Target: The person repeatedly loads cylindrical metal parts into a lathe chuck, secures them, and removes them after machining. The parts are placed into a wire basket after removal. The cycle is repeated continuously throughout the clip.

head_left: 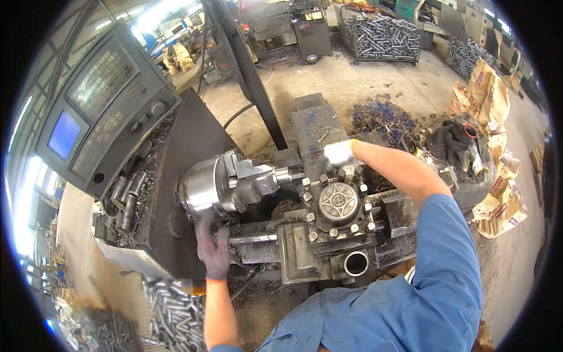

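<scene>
Below chuck [202, 188]: left hand [214, 253] | right of it: right hand [339, 153] | both openings, grips cannot be told | chuck seemingly tended; finger clearance needed

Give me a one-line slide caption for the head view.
Gloved left hand near the lathe chuck, gloved right hand near the bolted tool post.

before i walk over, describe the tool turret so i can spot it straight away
Start at the dark lathe mid-view and find its big shiny chuck. Just right of that, by the person's white-gloved right hand, sits the blocky tool turret, ringed with bolts. Its round grey cap with a raised star pattern sets it apart from the smooth-sided chuck.
</scene>
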Demonstrator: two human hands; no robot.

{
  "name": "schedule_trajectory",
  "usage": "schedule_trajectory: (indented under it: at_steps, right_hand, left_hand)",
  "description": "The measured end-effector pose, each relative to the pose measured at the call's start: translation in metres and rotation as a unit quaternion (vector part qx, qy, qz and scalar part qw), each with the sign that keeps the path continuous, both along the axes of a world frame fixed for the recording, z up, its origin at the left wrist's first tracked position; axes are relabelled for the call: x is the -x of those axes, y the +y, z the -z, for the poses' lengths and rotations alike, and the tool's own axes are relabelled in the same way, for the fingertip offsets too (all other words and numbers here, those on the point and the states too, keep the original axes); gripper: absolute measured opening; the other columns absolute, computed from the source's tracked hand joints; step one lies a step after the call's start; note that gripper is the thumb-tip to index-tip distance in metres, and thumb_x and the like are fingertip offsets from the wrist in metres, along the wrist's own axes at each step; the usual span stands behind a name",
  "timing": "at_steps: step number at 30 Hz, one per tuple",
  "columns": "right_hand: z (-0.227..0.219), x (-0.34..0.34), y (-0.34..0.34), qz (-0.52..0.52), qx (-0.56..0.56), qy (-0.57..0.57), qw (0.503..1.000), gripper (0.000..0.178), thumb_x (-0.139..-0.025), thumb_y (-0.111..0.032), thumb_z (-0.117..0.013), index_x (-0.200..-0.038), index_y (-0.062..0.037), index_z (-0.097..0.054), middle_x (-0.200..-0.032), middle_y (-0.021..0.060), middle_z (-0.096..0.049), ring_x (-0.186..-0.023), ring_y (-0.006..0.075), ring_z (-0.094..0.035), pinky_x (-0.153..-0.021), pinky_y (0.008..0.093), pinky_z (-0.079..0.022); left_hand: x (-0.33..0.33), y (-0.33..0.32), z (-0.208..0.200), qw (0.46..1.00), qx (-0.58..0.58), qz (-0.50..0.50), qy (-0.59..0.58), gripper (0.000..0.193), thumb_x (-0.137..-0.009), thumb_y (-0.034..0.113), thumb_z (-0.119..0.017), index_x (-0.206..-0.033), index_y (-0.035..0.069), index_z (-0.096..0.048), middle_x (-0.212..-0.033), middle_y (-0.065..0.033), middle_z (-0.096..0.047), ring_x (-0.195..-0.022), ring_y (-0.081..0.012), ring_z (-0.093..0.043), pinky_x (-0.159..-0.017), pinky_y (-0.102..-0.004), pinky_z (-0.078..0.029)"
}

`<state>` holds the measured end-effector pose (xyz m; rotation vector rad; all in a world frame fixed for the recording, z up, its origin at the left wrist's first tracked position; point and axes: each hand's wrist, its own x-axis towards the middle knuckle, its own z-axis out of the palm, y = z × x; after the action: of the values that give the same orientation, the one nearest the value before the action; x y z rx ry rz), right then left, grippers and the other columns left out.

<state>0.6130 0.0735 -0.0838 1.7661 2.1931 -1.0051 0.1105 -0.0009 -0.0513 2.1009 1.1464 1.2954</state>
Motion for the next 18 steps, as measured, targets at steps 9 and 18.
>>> schedule_trajectory:
  at_steps: [9,18]
  right_hand:
    - [-0.092,0.116,0.02,-0.055,-0.098,-0.052,0.992,0.04,-0.079,-0.038,-0.08,-0.096,-0.0015,-0.081,-0.098,0.0227,-0.079,-0.09,0.0374,-0.076,-0.082,0.0469,-0.059]
    - [-0.065,0.125,0.057,0.035,0.226,0.109,0.967,0.038,-0.083,-0.037,-0.089,-0.101,-0.0048,-0.079,-0.094,0.009,-0.078,-0.07,0.0221,-0.071,-0.057,0.0352,-0.055]
  left_hand:
    - [-0.027,0.139,-0.025,0.975,-0.097,-0.035,0.199,0.065,-0.103,0.041,-0.06,-0.158,0.008,-0.052,-0.158,-0.0193,-0.053,-0.152,-0.0376,-0.043,-0.129,-0.0494,-0.027]
    - [-0.037,0.139,-0.028,0.917,-0.184,-0.092,0.342,0.083,-0.081,0.039,-0.082,-0.153,0.009,-0.053,-0.155,-0.0173,-0.056,-0.148,-0.0389,-0.047,-0.129,-0.0552,-0.028]
